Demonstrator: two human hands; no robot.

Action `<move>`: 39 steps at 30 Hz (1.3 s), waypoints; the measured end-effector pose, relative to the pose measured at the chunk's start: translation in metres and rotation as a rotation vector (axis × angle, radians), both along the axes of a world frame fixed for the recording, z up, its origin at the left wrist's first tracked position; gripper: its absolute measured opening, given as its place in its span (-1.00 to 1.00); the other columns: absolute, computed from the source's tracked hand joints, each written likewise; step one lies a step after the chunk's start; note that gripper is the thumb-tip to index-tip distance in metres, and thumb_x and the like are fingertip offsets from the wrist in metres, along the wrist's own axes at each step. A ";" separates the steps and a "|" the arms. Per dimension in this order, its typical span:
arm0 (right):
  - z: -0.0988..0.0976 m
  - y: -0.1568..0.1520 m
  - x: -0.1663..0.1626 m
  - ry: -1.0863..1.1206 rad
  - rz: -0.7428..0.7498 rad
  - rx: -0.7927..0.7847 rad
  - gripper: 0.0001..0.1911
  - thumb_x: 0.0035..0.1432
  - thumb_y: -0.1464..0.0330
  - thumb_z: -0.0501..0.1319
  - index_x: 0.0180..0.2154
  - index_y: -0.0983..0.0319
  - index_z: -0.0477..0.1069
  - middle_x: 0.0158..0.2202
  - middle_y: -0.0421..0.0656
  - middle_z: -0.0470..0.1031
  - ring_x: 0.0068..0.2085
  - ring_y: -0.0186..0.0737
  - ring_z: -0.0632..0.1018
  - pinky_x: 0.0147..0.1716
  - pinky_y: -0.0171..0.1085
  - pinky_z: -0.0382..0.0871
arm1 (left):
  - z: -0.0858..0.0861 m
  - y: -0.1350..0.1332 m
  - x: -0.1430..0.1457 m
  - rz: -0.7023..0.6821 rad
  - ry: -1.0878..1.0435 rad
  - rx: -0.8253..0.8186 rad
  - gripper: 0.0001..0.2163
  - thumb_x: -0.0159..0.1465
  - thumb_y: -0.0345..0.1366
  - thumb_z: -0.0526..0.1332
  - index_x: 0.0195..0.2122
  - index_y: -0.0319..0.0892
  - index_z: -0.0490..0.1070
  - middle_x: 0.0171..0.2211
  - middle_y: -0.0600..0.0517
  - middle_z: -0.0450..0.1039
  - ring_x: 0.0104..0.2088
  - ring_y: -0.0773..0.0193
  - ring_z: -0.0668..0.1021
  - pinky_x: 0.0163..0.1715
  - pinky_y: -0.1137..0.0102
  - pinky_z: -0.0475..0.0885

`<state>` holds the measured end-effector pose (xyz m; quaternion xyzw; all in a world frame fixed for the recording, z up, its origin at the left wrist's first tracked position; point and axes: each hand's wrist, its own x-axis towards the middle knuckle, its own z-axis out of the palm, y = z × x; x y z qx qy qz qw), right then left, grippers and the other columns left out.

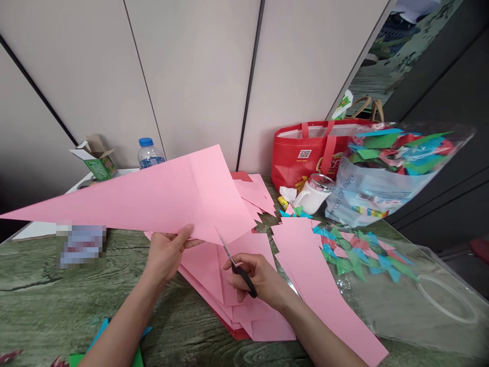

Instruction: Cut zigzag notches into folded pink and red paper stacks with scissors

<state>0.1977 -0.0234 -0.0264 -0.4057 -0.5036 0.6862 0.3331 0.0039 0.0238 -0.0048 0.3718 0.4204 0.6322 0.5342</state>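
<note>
1. Two hands show in the head view: the left hand (166, 255) pinches the near edge of the pink sheet (164, 193) in its fingers; the right hand's (260, 278) fingers grip the scissors (246, 280).
2. The sheet hangs above the table (38, 300), partly over a pink stack (267, 323), blades at its near edge.
3. Cutting seems partway: notched strips (305, 255) and coloured pieces (349, 265) lie right; most of the held sheet looks uncut.
4. Its long axis runs left to right, the narrow tip pointing left.

The left grip (168, 250) holds a pink sheet (153, 193), the right grip (257, 278) scissors (245, 279) at its lower edge.
</note>
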 end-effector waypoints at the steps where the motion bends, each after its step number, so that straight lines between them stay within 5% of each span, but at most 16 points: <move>1: 0.000 0.000 0.000 0.000 -0.002 0.000 -0.69 -0.09 0.22 0.30 -0.32 0.28 0.37 -0.65 -0.35 0.30 -0.67 -0.47 0.37 -0.69 -0.45 0.19 | 0.000 0.000 0.000 -0.003 -0.004 -0.001 -0.80 -0.09 -0.33 0.38 -0.42 -0.27 0.49 -0.47 -0.01 0.55 -0.46 0.22 0.55 -0.45 0.34 0.55; 17: -0.001 0.001 -0.002 0.045 -0.003 -0.009 -0.58 -0.12 0.23 0.34 -0.23 0.29 0.32 -0.57 -0.33 0.32 -0.52 -0.45 0.38 -0.47 -0.36 0.26 | 0.001 -0.006 0.009 -0.044 0.026 -0.053 -0.76 -0.11 -0.30 0.39 -0.44 -0.33 0.50 -0.42 -0.07 0.58 -0.35 0.12 0.57 -0.42 0.31 0.55; 39: -0.002 -0.001 -0.005 -0.014 -0.047 0.005 -0.61 -0.12 0.16 0.31 -0.31 0.28 0.34 -0.64 -0.35 0.31 -0.68 -0.43 0.41 -0.70 -0.45 0.21 | 0.002 -0.006 0.008 -0.034 0.003 -0.060 -0.76 -0.13 -0.30 0.40 -0.44 -0.32 0.51 -0.40 -0.09 0.59 -0.32 0.08 0.58 -0.40 0.28 0.55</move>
